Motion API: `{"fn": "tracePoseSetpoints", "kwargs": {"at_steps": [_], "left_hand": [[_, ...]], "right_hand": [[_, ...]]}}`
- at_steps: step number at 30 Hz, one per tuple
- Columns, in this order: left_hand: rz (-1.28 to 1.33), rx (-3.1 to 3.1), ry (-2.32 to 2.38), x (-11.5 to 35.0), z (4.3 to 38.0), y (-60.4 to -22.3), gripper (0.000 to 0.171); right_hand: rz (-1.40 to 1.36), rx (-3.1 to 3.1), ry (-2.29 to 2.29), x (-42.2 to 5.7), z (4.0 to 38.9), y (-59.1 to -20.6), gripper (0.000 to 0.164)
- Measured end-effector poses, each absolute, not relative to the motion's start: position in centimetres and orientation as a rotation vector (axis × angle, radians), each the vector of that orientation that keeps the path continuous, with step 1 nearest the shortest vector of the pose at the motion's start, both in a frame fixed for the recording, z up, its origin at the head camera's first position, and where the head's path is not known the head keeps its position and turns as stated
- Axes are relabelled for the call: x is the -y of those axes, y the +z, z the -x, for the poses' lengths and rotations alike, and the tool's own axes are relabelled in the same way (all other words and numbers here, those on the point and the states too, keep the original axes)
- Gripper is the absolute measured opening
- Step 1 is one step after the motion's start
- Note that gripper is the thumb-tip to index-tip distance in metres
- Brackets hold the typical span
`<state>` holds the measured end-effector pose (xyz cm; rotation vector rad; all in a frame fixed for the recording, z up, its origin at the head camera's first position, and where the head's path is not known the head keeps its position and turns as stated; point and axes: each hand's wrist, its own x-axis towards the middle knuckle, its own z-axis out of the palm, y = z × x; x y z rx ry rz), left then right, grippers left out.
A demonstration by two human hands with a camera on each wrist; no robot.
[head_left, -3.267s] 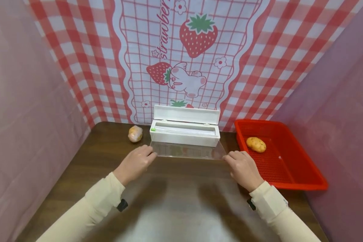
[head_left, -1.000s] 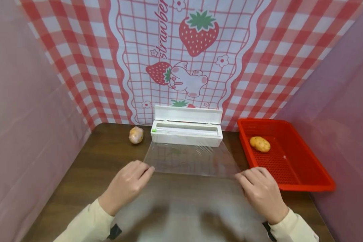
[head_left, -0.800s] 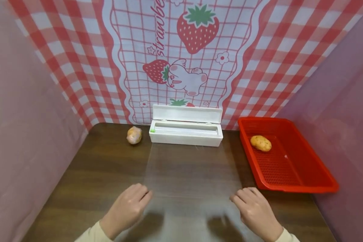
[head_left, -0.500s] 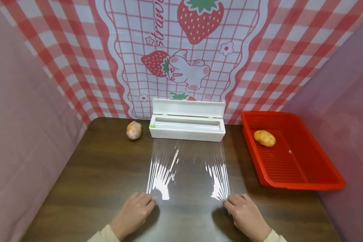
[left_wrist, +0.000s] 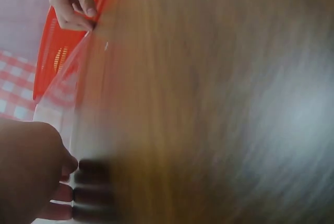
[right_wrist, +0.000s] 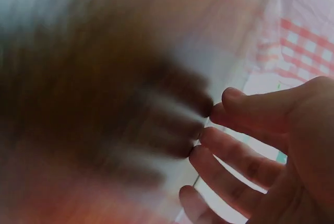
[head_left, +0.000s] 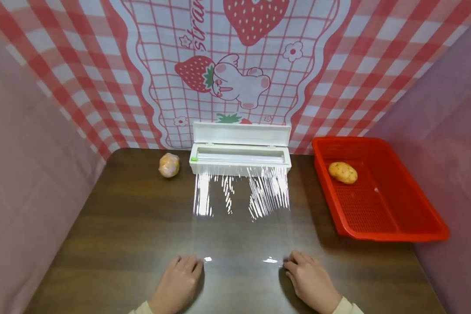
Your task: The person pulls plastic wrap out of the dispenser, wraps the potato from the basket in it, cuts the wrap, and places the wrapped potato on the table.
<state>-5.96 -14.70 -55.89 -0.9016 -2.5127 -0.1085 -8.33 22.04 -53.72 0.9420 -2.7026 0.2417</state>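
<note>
A sheet of clear plastic wrap stretches from a long white dispenser box toward me over the dark wooden table. At the sheet's near left corner is my left hand, its fingertips low at the tabletop. My right hand holds the near right corner, thumb against index finger, and its other fingers reach down along the film's edge in the right wrist view. In the left wrist view my left hand hides its own thumb. The box lid stands raised, with the film roll visible inside.
Left of the box sits a round, yellowish item wrapped in film. A red plastic basket at the right holds a potato. Behind the box hangs a red checked cloth with strawberries; pink cloth walls flank the table.
Both hands have pulled the plastic wrap out of the box toward me and lowered it close to the tabletop. The head view has tilted slightly downward.
</note>
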Motion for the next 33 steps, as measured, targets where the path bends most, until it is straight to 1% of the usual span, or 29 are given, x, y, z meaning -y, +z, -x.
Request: {"fn": "tracePoseSetpoints", "kwargs": {"at_steps": [4, 5, 7, 9, 12, 17, 19, 23, 25, 30, 31, 33], "left_hand": [[0.834, 2.578, -0.167, 14.8, 4.8, -56.0, 0.044], [0.815, 2.596, -0.187, 14.8, 4.6, -56.0, 0.04], [0.764, 2.627, -0.223, 14.9, 4.1, -56.1, 0.032], [0.717, 2.648, -0.258, 14.9, 3.8, -56.3, 0.03], [0.657, 2.664, -0.312, 14.9, 3.8, -56.6, 0.035], [0.612, 2.609, -0.439, 15.2, 4.2, -57.1, 0.027], [0.603, 2.563, -0.467, 15.5, 4.2, -57.4, 0.033], [0.596, 2.487, -0.482, 16.0, 3.9, -58.1, 0.054], [0.593, 2.464, -0.495, 16.1, 3.8, -58.3, 0.056], [0.537, 2.461, -0.528, 16.3, 3.2, -58.6, 0.052], [0.513, 2.474, -0.532, 16.3, 3.0, -58.6, 0.048], [0.454, 2.511, -0.545, 16.3, 2.9, -58.4, 0.034]], "right_hand": [[-0.876, 2.902, 0.274, -22.1, 7.6, -52.9, 0.032], [-0.866, 2.936, 0.272, -22.1, 7.4, -52.8, 0.036], [-0.858, 2.952, 0.25, -22.3, 7.2, -53.0, 0.039], [-0.847, 2.958, 0.249, -22.3, 7.0, -53.3, 0.038], [-0.797, 2.963, 0.268, -22.3, 6.9, -53.7, 0.035], [-0.68, 2.993, 0.355, -22.7, 6.4, -53.7, 0.033], [-0.656, 2.989, 0.385, -22.9, 6.2, -53.8, 0.032], [-0.633, 2.967, 0.408, -23.3, 6.0, -54.0, 0.028], [-0.646, 2.936, 0.411, -23.5, 6.0, -54.2, 0.027], [-0.683, 2.872, 0.41, -23.8, 6.1, -54.3, 0.028], [-0.69, 2.858, 0.415, -23.8, 6.1, -54.3, 0.028], [-0.728, 2.805, 0.448, -24.0, 6.3, -54.3, 0.029]]}}
